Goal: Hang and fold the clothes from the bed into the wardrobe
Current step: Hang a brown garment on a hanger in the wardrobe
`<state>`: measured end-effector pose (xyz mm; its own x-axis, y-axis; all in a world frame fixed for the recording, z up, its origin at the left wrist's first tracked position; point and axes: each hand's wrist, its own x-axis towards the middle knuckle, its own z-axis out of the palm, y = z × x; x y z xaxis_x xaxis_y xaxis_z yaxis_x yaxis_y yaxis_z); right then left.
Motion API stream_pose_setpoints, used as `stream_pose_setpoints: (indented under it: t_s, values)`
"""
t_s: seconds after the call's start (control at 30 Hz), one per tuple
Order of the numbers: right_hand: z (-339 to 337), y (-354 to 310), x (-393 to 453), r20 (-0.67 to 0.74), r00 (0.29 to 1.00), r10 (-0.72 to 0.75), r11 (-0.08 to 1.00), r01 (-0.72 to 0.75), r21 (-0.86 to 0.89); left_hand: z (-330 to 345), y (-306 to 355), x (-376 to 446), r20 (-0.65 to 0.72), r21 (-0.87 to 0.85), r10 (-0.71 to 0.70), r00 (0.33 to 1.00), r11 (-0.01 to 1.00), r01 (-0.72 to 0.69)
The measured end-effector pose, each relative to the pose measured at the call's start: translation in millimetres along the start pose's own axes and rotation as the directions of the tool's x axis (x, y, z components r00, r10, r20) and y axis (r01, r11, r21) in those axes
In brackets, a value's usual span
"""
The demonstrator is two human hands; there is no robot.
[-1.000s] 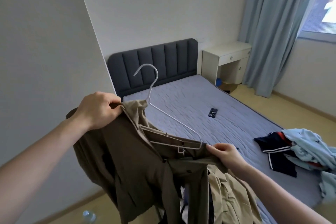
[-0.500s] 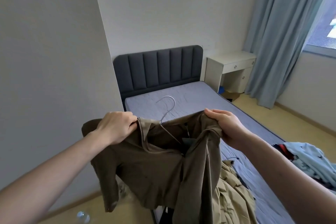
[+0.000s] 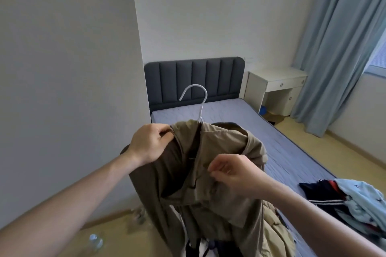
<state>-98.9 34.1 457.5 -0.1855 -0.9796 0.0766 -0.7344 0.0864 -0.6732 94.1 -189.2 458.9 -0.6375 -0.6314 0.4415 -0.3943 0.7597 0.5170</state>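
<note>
An olive-brown shirt (image 3: 217, 190) hangs in front of me on a white wire hanger (image 3: 198, 98); only the hook shows above the collar. My left hand (image 3: 150, 144) grips the shirt's left shoulder near the collar. My right hand (image 3: 231, 173) pinches the front placket below the collar. The bed (image 3: 261, 131) with a grey-blue mattress lies behind. More clothes lie on it: a beige garment (image 3: 275, 233) under the shirt and a dark and light-blue pile (image 3: 344, 198) at the right. The wardrobe is out of view.
A grey wall (image 3: 62, 89) stands close on my left. A dark padded headboard (image 3: 194, 77), a white nightstand (image 3: 275, 87) and blue curtains (image 3: 338, 48) are at the far end. A plastic bottle (image 3: 95, 240) lies on the wooden floor at lower left.
The shirt's collar now sits closed around the hanger and the hook stands upright. My right hand has dropped from the right shoulder to the front placket. My left hand keeps its grip.
</note>
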Motion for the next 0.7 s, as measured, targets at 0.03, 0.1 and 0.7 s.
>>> stream_pose_setpoints:
  t_s: [0.03,0.1,0.7]
  values:
    - [-4,8,-2,-0.096,0.995,-0.006,1.0,0.008,0.02,-2,1,-1,-0.004,-0.007,0.01,1.0,1.0,-0.01]
    - [-14,23,-5,-0.315,0.949,-0.036,0.999,0.04,0.004,-6,4,-1,-0.007,-0.008,0.023,1.0,1.0,-0.023]
    - [-38,16,33,-0.183,0.983,-0.001,0.987,-0.029,-0.161,-30,21,-26,-0.026,0.02,-0.132,0.991,0.991,0.133]
